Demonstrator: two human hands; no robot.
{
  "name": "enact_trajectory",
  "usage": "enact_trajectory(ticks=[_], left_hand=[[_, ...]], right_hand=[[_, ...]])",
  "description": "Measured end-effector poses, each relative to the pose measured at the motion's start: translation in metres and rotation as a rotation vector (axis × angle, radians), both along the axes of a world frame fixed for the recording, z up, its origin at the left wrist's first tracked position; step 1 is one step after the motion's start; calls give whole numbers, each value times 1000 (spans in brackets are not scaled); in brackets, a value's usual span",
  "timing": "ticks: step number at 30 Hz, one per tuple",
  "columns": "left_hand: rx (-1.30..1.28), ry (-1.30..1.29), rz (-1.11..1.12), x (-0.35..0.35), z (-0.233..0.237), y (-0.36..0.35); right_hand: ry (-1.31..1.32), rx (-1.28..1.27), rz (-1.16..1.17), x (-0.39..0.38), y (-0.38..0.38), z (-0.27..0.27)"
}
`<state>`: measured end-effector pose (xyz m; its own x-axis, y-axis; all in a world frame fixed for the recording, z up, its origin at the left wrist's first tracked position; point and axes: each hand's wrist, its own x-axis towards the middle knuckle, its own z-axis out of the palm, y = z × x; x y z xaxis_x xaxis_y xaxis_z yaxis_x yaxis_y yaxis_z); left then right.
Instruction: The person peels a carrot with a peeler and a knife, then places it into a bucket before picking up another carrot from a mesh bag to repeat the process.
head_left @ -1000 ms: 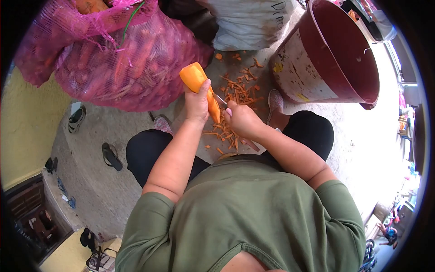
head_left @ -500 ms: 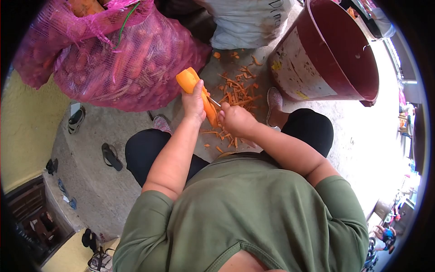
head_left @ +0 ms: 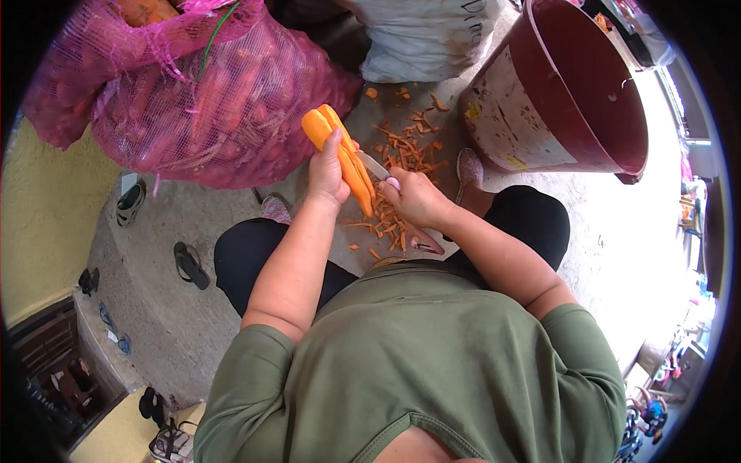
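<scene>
My left hand (head_left: 328, 171) grips a large peeled orange carrot (head_left: 340, 150), its thick end pointing up and away. My right hand (head_left: 415, 197) holds a knife (head_left: 374, 166) whose blade lies against the carrot's side. Orange peelings (head_left: 401, 154) are scattered on the concrete floor just beyond both hands, between my knees.
A pink mesh sack of carrots (head_left: 193, 92) sits at the upper left. A white sack (head_left: 421, 35) is behind, and a dark red bucket (head_left: 571, 92) stands at the upper right. Sandals (head_left: 189, 266) lie on the floor at the left.
The carrot has been turned in my left hand, and the knife blade has shifted along its side. My right hand moved slightly down and right.
</scene>
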<state>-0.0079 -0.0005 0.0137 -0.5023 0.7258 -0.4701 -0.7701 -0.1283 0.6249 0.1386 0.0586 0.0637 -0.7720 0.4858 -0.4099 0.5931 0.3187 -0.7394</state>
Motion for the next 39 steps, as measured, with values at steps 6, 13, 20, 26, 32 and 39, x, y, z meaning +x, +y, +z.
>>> enact_trajectory(ticks=[6, 13, 20, 26, 32, 39], left_hand=[[8, 34, 13, 0, -1, 2], [13, 96, 12, 4, -5, 2], [-11, -2, 79, 10, 3, 1], [-16, 459, 44, 11, -1, 4], [-29, 93, 140, 14, 8, 3], [-8, 602, 50, 11, -3, 3]], right_hand=[[0, -10, -11, -2, -3, 6], [-145, 57, 7, -9, -10, 13], [-80, -106, 53, -13, -8, -9], [-113, -270, 57, -18, -1, -8], [-26, -279, 41, -16, -2, -27], [-4, -778, -118, -4, 4, -22]])
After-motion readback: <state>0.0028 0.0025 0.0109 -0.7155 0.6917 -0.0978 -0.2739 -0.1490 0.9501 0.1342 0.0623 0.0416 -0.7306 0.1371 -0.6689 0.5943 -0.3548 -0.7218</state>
